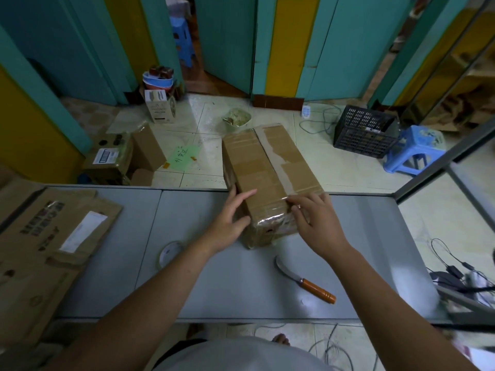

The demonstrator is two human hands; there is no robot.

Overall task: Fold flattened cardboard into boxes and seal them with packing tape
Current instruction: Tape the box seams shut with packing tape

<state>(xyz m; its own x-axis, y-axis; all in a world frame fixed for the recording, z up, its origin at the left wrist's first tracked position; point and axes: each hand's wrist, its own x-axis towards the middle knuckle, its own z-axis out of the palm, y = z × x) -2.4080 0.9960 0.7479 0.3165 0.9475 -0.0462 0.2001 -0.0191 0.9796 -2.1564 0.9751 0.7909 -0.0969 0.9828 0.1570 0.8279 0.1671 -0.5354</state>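
Note:
A long brown cardboard box [267, 172] stands on the grey table [214, 290], its far end reaching past the table's back edge, with clear tape along its top seam and over its near end. My left hand [230, 223] lies with straight fingers against the box's left side and top edge. My right hand [313, 223] presses its fingers on the taped near right corner. A roll of clear packing tape [170, 254] lies flat on the table, left of my left forearm. Flattened cardboard sheets [51, 242] are stacked at the table's left end.
A knife with an orange handle [305, 281] lies on the table near my right forearm. On the floor beyond are several cardboard boxes [120, 159], a black crate [364, 132], a blue stool [415, 151], a bowl [237, 117] and cables [318, 121].

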